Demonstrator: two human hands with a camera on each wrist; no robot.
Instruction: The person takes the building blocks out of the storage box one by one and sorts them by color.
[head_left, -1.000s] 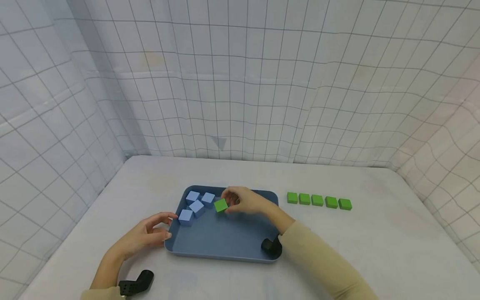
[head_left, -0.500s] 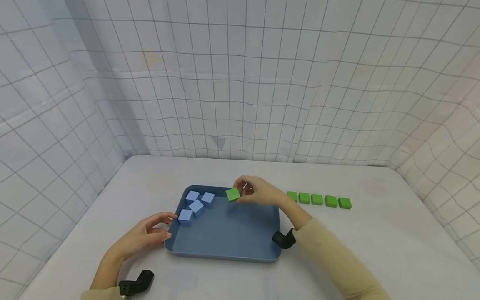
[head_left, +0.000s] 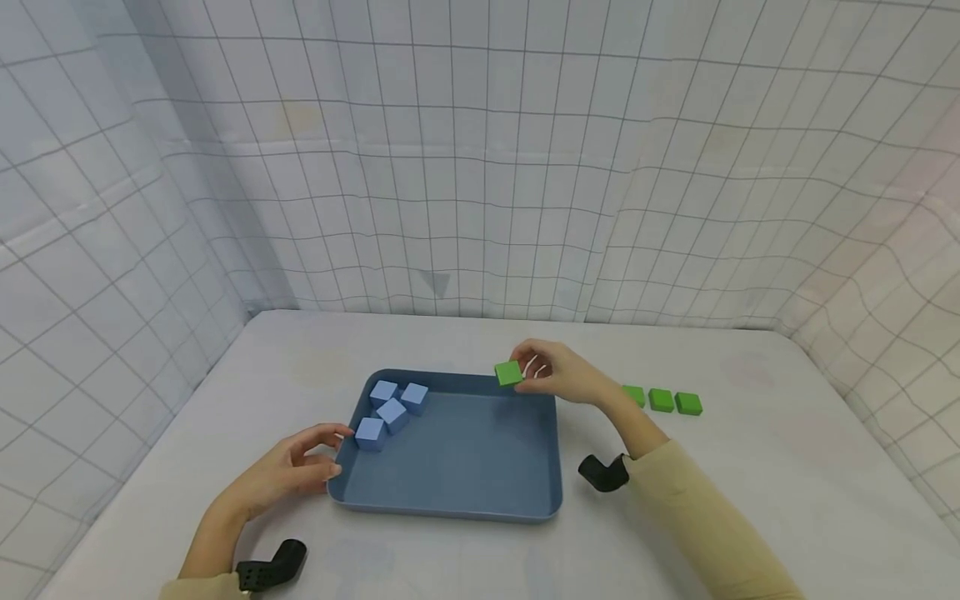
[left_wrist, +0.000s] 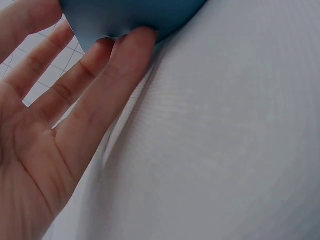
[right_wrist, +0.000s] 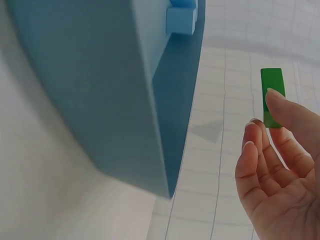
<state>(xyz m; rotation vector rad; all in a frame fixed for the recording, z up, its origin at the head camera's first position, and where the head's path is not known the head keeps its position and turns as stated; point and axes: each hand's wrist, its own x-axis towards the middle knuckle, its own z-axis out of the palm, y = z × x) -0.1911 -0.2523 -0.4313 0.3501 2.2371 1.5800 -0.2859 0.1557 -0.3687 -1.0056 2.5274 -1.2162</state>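
green, the block (head_left: 508, 373) was pinched in the right hand (head_left: 558, 372) near the far rim of the tray (head_left: 465, 458). the left hand (head_left: 288, 468), fingers loosely spread, touched the tray's left side. four blue cubes (head_left: 392, 416) sat inside, nearest that hand; more green blocks (head_left: 662, 400) lay rightward on the table (head_left: 465, 562).

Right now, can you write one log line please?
right hand: pinching green block | left hand: touching tray | blue blocks: in tray

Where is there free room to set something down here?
Inside the tray, right of the blue blocks; also the table right of the green blocks. The tray's left end is crowded: blocks inside, the left hand at its rim.
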